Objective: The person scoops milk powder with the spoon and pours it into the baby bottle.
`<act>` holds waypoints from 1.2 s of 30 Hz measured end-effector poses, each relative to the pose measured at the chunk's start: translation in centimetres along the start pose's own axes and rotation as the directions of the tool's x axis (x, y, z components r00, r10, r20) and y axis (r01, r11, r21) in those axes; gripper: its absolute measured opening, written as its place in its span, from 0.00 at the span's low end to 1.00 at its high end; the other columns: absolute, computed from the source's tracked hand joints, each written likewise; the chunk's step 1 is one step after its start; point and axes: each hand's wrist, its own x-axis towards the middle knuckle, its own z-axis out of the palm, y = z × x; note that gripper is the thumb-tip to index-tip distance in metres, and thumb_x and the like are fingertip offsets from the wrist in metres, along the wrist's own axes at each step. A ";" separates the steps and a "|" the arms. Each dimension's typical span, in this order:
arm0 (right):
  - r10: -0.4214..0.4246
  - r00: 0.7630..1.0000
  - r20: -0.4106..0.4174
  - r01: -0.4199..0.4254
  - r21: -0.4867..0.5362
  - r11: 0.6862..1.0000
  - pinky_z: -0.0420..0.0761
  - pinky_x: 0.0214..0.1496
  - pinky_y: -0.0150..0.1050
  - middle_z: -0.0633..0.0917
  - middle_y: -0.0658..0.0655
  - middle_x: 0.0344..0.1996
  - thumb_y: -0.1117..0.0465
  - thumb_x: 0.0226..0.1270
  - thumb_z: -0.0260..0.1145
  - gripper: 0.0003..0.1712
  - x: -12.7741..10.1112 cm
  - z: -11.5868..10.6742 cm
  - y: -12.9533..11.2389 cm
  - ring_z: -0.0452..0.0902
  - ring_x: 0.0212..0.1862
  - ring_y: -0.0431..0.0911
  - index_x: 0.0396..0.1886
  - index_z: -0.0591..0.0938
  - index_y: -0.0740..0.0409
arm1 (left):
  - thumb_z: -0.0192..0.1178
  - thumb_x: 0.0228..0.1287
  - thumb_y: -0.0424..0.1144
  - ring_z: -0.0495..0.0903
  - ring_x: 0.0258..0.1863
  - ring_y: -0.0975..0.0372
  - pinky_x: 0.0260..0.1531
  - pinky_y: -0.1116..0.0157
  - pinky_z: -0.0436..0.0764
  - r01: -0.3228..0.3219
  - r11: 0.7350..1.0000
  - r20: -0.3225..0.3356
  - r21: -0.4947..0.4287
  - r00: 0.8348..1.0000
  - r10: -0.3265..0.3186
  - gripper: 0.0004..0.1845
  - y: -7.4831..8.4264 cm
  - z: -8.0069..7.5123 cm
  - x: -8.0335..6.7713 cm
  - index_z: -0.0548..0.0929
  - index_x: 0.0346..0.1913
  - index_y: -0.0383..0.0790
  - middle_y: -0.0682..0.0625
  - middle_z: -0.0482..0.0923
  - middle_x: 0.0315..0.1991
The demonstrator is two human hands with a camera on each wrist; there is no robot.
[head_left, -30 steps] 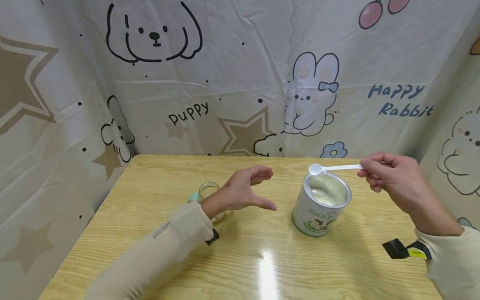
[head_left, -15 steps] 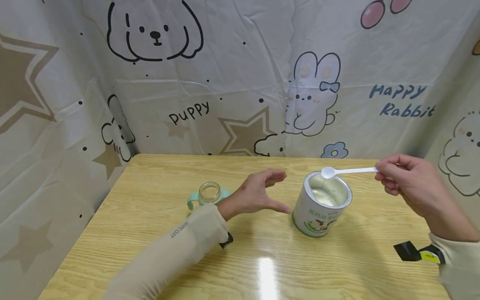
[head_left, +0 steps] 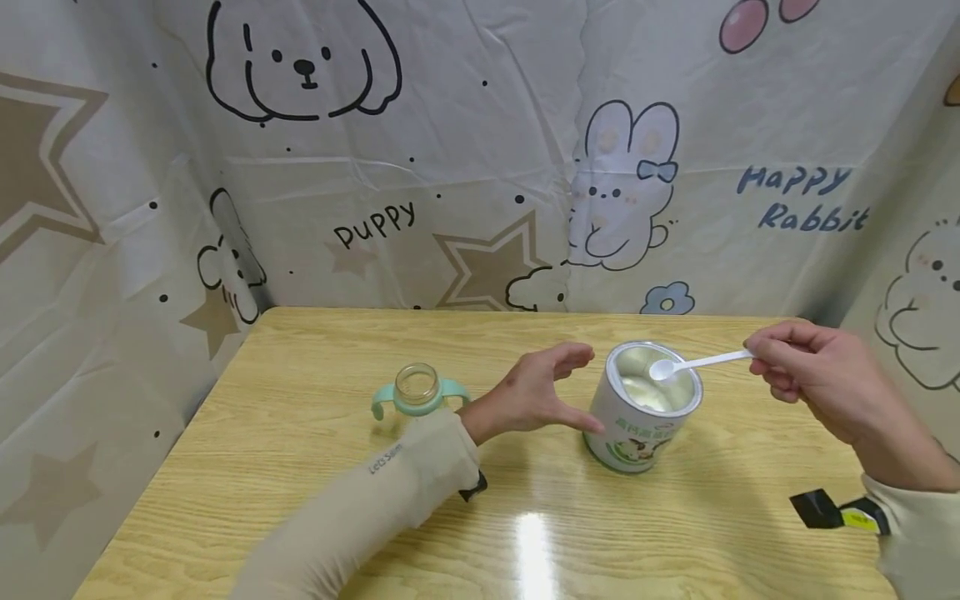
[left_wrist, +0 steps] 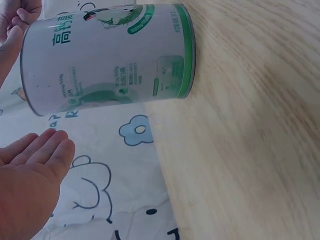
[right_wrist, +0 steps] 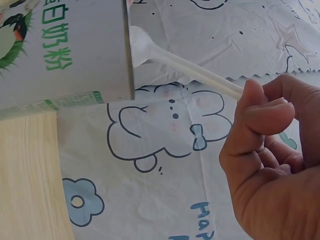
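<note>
Fingers of the right hand (head_left: 828, 383) are bent inward, and the handle end of a white scoop (head_left: 697, 363) is pinched between thumb and forefinger. The scoop's bowl is held over the mouth of a white can (head_left: 637, 432), near its rim; whether it dips below the rim cannot be told.

The can is stood upright on the wooden table (head_left: 637, 542), right of the middle and closer to the far edge than to the near one. Green lettering and a picture are printed on its side, and a pale, shiny inner wall is shown.

Fingers of the left hand (head_left: 542, 390) are held straight, well parted from the thumb, and are pointed toward the can's left side. By the thumb the can is nearly or just reached; contact cannot be told.

Farther toward the table's left edge, a two-handled green bottle (head_left: 417, 407) is placed, its lower part hidden behind the left sleeve (head_left: 375, 500). Beyond the far edge, a pale cloth (head_left: 465, 158) is hung, printed with rabbits, puppies and stars.
</note>
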 end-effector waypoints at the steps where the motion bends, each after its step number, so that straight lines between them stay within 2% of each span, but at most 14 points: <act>1: 0.002 1.000 0.011 -0.002 0.004 1.000 0.67 0.17 0.32 0.82 0.51 0.23 0.70 0.75 0.58 0.15 0.0 0.0 0.1 0.67 0.21 0.41 0.32 0.86 0.52 | 0.83 0.43 0.35 0.69 0.68 0.59 0.65 0.73 0.68 -0.004 1.000 0.000 -0.001 1.000 0.004 0.50 0.0 0.2 0.1 0.68 0.71 0.35 0.44 0.69 0.70; 4: 0.013 0.999 0.043 -0.011 -0.040 0.999 0.67 0.17 0.34 0.81 0.51 0.23 0.70 0.75 0.59 0.13 0.2 0.3 0.2 0.67 0.21 0.41 0.32 0.86 0.53 | 0.83 0.43 0.36 0.68 0.69 0.59 0.65 0.73 0.68 -0.011 1.000 0.003 0.002 1.000 0.011 0.50 -0.1 0.7 0.4 0.67 0.71 0.34 0.44 0.68 0.70; 8: 0.031 0.998 0.049 -0.020 -0.217 0.976 0.70 0.18 0.34 0.80 0.49 0.23 0.66 0.75 0.61 0.09 0.5 1.2 0.2 0.68 0.21 0.41 0.33 0.84 0.57 | 0.83 0.44 0.37 0.68 0.69 0.58 0.66 0.73 0.68 -0.026 1.000 0.004 0.001 1.000 0.026 0.51 -0.2 1.4 0.9 0.66 0.72 0.34 0.43 0.68 0.70; 10: 0.045 0.998 0.039 -0.031 -0.309 0.950 0.72 0.19 0.34 0.80 0.48 0.24 0.62 0.75 0.62 0.09 0.6 1.8 0.1 0.68 0.22 0.41 0.35 0.83 0.61 | 0.83 0.43 0.37 0.69 0.69 0.58 0.66 0.72 0.68 -0.035 0.999 0.001 -0.005 0.999 0.036 0.51 -0.2 1.7 1.0 0.66 0.72 0.35 0.44 0.69 0.70; 13: 0.076 0.997 0.025 -0.059 -0.411 0.910 0.75 0.21 0.34 0.80 0.48 0.25 0.55 0.74 0.64 0.17 0.8 2.7 -0.2 0.70 0.22 0.41 0.39 0.81 0.68 | 0.83 0.44 0.37 0.69 0.68 0.60 0.65 0.72 0.69 -0.049 0.999 -0.003 -0.018 0.999 0.049 0.51 -0.2 2.0 1.3 0.67 0.72 0.35 0.44 0.70 0.69; 16: 0.100 0.995 0.015 -0.080 -0.488 0.869 0.75 0.23 0.35 0.82 0.50 0.26 0.51 0.73 0.64 0.22 1.1 3.6 -0.5 0.70 0.21 0.42 0.42 0.81 0.70 | 0.82 0.44 0.37 0.70 0.67 0.62 0.65 0.72 0.69 -0.057 0.998 -0.007 -0.035 0.998 0.057 0.50 -0.2 2.3 1.4 0.67 0.72 0.35 0.43 0.70 0.69; 22: 0.118 0.993 0.013 -0.091 -0.555 0.827 0.70 0.21 0.34 0.83 0.52 0.25 0.48 0.72 0.66 0.24 1.9 5.1 -0.8 0.69 0.20 0.43 0.44 0.82 0.69 | 0.82 0.45 0.35 0.71 0.65 0.64 0.63 0.73 0.71 -0.045 0.997 -0.024 -0.067 0.999 0.043 0.49 -0.1 2.6 1.6 0.67 0.71 0.35 0.43 0.71 0.68; 29: 0.101 0.994 0.046 -0.051 -0.619 0.784 0.68 0.20 0.33 0.85 0.56 0.29 0.51 0.72 0.66 0.21 2.4 6.4 -0.9 0.67 0.23 0.44 0.45 0.85 0.68 | 0.81 0.46 0.33 0.73 0.63 0.64 0.61 0.74 0.73 -0.033 0.993 -0.044 -0.114 0.999 0.028 0.46 -0.1 3.0 1.8 0.69 0.70 0.35 0.45 0.73 0.66; 36: 0.128 0.989 0.080 -0.057 -0.584 0.810 0.70 0.21 0.33 0.86 0.59 0.32 0.53 0.73 0.64 0.21 2.6 6.9 -1.3 0.68 0.22 0.43 0.48 0.84 0.69 | 0.80 0.47 0.33 0.74 0.63 0.65 0.61 0.74 0.73 -0.031 0.993 -0.049 -0.116 0.998 0.026 0.45 0.0 3.1 1.8 0.69 0.69 0.36 0.47 0.73 0.65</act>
